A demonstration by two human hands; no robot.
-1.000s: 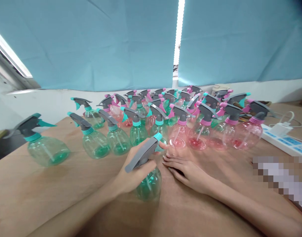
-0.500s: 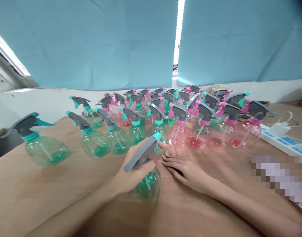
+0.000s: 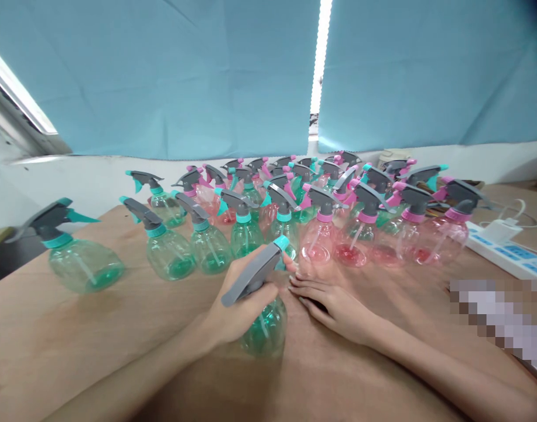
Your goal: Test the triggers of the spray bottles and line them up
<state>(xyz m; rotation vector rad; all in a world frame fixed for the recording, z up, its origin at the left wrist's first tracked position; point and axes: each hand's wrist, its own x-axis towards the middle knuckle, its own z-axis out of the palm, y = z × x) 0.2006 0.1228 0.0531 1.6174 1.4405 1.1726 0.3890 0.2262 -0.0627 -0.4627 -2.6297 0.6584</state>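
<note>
My left hand (image 3: pixel 242 299) is wrapped round the neck of a green spray bottle (image 3: pixel 264 331), just under its grey trigger head with a turquoise nozzle. The bottle stands on the wooden table (image 3: pixel 338 375), and its collar is hidden by my fingers. Flat on the tabletop to its right lies my right hand (image 3: pixel 336 305), fingers stretched out and holding nothing, the tips close to the left fingers. Just beyond the hands stand a pink spray bottle (image 3: pixel 316 240) and another green spray bottle (image 3: pixel 210 249).
Several more green and pink spray bottles crowd the table's back. One green bottle (image 3: pixel 84 266) stands apart at the left. At the right are a white power strip (image 3: pixel 509 252) with a plugged-in charger (image 3: pixel 500 231) and a pixelated patch. A blue curtain (image 3: pixel 163 76) hangs behind.
The view has shifted very slightly. Both hands and the held spray bottle keep practically the same place and pose.
</note>
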